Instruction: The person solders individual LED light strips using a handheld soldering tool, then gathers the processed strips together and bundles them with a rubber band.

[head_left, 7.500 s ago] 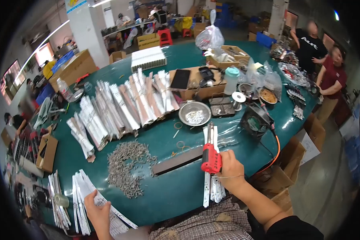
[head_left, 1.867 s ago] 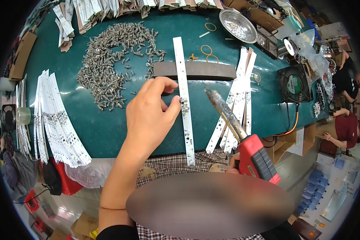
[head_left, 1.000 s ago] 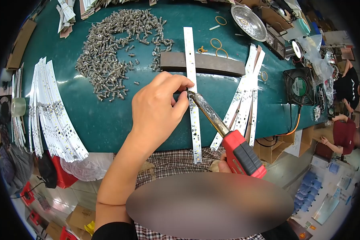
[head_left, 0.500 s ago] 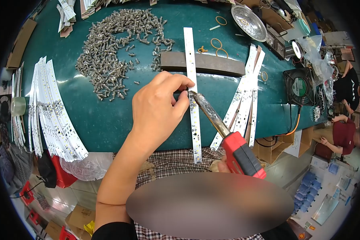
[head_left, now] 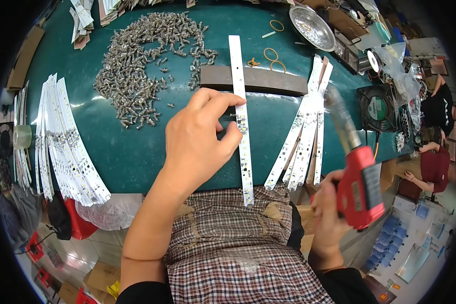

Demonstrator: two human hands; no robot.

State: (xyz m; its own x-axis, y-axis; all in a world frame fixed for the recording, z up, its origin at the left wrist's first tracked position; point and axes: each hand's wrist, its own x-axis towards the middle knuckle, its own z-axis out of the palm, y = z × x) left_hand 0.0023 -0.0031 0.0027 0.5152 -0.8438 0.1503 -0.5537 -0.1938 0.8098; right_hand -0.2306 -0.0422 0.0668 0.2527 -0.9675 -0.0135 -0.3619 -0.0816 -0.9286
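Observation:
A white LED strip board [head_left: 244,152] lies lengthwise across a dark grey bar [head_left: 273,81]. My left hand [head_left: 195,134] is at the strip's left edge, thumb and index finger apart, the index fingertip at the strip. Between those fingertips a small metal connector [head_left: 232,115] sticks out from the strip's left edge; neither finger appears to grip it. My right hand [head_left: 329,218] is wrapped round the handle of a red and black soldering gun [head_left: 357,187]. Its blurred metal tip points up, to the right of the strip and apart from it.
A heap of small metal connectors [head_left: 131,66] lies at the back left. Stacked LED strips fan out on the left [head_left: 68,147] and right [head_left: 304,137]. Farther right are a metal dish [head_left: 311,28], rubber bands [head_left: 271,54], a black fan [head_left: 377,109] and a solder spool [head_left: 374,62].
My right hand has swung the soldering gun away from the strip, up and to the right. My left thumb and index finger have parted, exposing the connector at the strip's edge.

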